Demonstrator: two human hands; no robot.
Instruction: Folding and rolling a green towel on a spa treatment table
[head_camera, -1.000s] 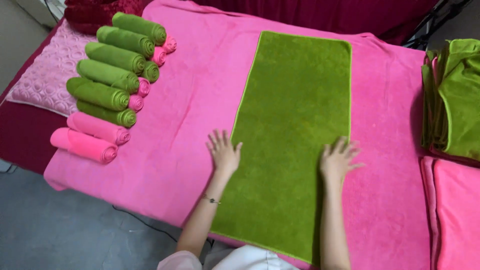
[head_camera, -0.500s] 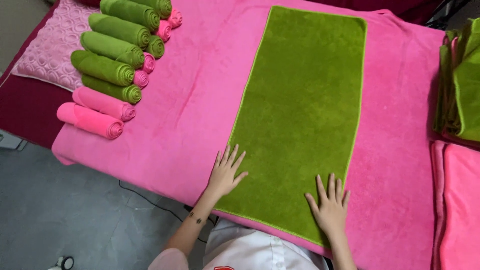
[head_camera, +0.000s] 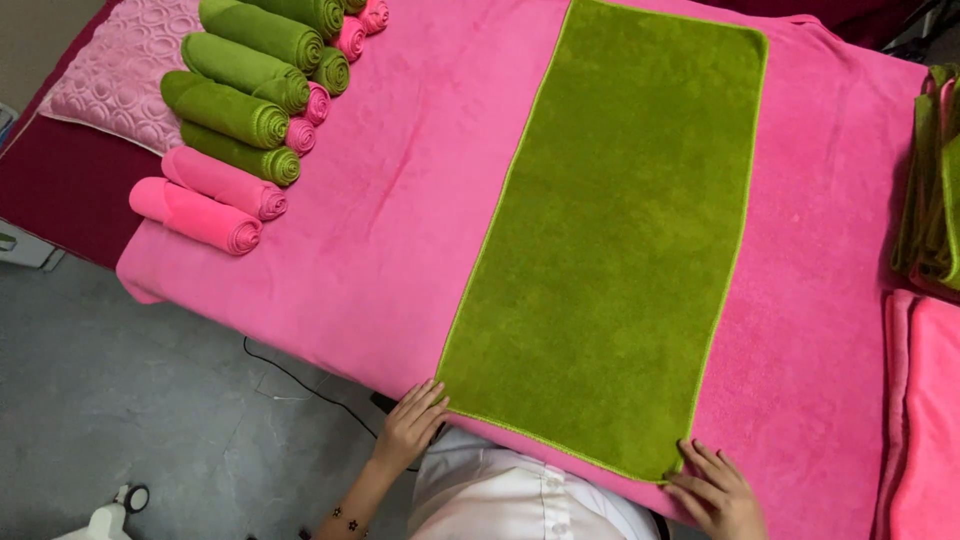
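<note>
Pink cover (head_camera: 400, 230) draping the bed; green towel (head_camera: 620, 230) lying flat on it, near edge at the bed's front. Rolled towels (head_camera: 250, 110) stacking far left. Left hand (head_camera: 410, 425) and right hand (head_camera: 718, 492) resting at the towel's two near corners, fingers loosely together, not yet pinching. Judging: readying to roll; needing an even grip on both corners.
</note>
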